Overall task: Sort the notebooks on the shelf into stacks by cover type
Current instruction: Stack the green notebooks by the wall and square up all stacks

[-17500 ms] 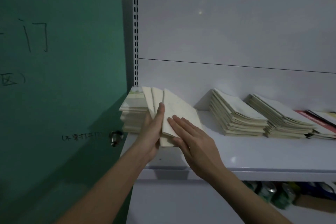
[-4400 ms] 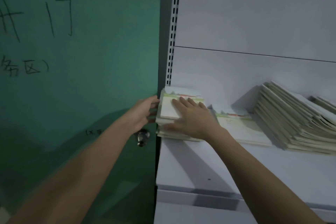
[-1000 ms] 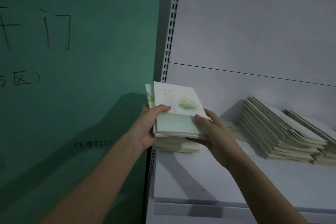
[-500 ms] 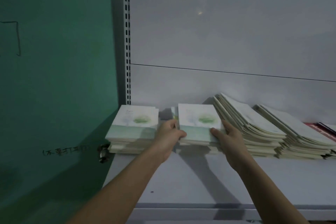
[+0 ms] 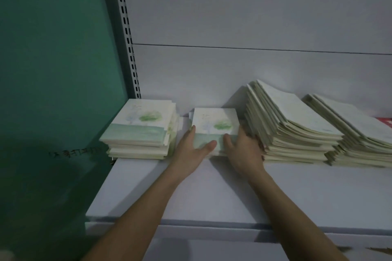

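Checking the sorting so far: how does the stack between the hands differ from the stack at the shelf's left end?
The held stack is gripped at both sides by the left hand and right hand; the left-end stack stands untouched. The held stack looks thinner; the left-end stack taller. Both top covers share one green watercolour design.

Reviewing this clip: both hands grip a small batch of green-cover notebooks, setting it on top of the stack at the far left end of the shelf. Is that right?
Not quite. The head view shows the left hand and right hand gripping the batch of green-cover notebooks, but it sits on the bare shelf between the far-left stack and the tall slanted stack, not on top of the far-left one.
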Demonstrator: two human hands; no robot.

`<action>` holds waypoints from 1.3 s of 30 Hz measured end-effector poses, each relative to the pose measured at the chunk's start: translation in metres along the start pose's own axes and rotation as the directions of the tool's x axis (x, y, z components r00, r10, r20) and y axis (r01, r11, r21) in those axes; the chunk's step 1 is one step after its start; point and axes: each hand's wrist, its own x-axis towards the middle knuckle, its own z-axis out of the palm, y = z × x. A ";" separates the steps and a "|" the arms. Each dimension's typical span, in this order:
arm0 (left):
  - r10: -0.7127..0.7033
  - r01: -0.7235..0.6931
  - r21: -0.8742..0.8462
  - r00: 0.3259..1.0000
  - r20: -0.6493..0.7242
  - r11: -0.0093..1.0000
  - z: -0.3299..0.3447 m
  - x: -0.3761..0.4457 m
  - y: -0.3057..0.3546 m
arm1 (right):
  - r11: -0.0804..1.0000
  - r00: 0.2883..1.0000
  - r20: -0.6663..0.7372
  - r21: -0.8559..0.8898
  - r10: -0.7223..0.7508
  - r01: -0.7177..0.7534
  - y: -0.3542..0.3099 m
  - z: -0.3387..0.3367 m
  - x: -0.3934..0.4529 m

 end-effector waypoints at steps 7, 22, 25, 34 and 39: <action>-0.003 0.000 0.177 1.000 0.012 0.984 -0.005 0.005 -0.016 | 0.996 0.999 -0.026 0.078 -0.033 0.035 0.005 0.007 0.007; 0.321 -0.316 0.070 0.943 -0.082 0.946 -0.052 -0.033 0.033 | 0.885 0.852 -0.288 0.033 -0.436 0.464 -0.048 -0.017 -0.022; 0.295 -0.285 0.076 0.925 -0.239 0.955 -0.113 -0.031 0.035 | 0.858 0.849 -0.190 0.058 -0.492 0.510 -0.086 -0.010 -0.031; -0.164 0.153 -0.060 0.933 -0.321 0.986 -0.218 -0.019 -0.046 | 0.769 0.804 0.343 -0.269 -0.486 0.580 -0.194 0.068 -0.032; -0.237 0.210 -0.151 0.951 -0.198 0.966 -0.228 -0.021 -0.054 | 0.738 0.812 0.437 -0.380 -0.388 0.557 -0.196 0.091 -0.036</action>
